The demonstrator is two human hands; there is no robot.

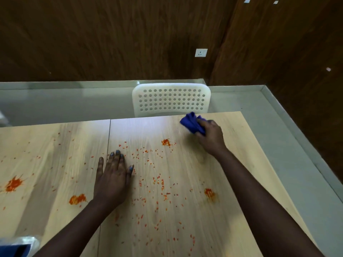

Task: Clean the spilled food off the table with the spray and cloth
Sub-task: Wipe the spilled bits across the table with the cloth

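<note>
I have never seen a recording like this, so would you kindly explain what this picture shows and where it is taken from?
There is no machine here: a person wears a wide-angle camera on the head, looking down at their own two bare hands. They work at a light wooden table strewn with orange-red food crumbs and several sauce-like splats. The left hand rests flat on the tabletop, fingers straight. The right hand grips a bunched blue cloth near the far edge. A white perforated chair stands beyond the table, and a wall socket sits on the dark wood wall. No spray bottle is clearly visible.
</note>
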